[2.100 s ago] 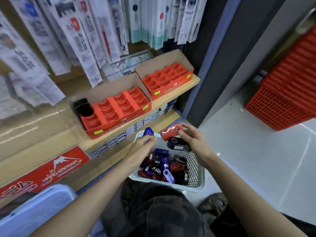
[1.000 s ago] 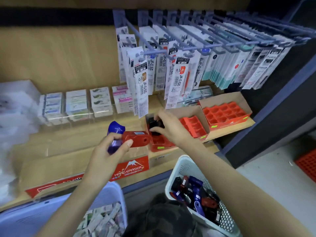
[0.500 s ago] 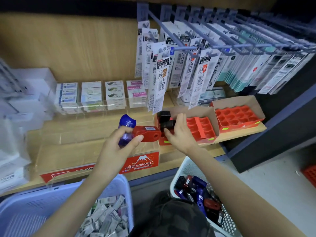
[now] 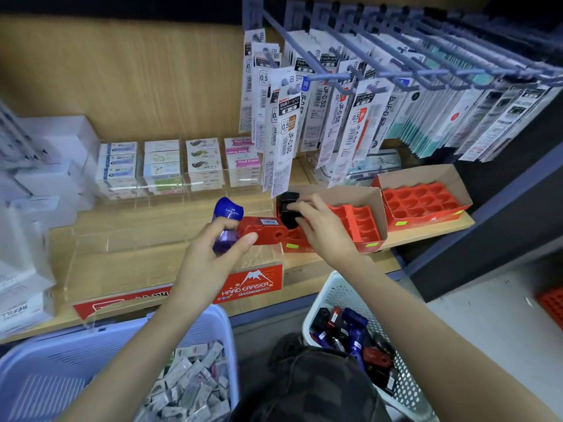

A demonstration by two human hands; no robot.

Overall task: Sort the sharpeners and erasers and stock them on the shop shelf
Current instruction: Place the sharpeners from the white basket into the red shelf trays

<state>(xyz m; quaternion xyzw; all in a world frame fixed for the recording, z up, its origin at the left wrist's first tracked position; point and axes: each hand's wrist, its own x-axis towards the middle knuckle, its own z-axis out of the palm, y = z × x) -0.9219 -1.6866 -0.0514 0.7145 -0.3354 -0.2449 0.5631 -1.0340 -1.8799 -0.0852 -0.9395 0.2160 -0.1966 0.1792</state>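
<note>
My left hand grips a blue sharpener and a red sharpener together in front of the shelf. My right hand pinches a black sharpener at the left end of a red slotted display tray; another black sharpener stands just behind it. A second red tray sits to the right with bare slots. A white basket at the bottom right holds several sharpeners, and a blue basket at the bottom left holds several wrapped erasers.
A clear acrylic bin labelled Hard Eraser stands on the shelf's front edge under my left hand. Boxed erasers fill clear compartments behind it. Refill packs hang from hooks above the trays. A red crate sits on the floor at right.
My right hand has set the black sharpener down into the tray's left end and shifted slightly. My left hand keeps holding the blue and red sharpeners. The view has drifted a little.
</note>
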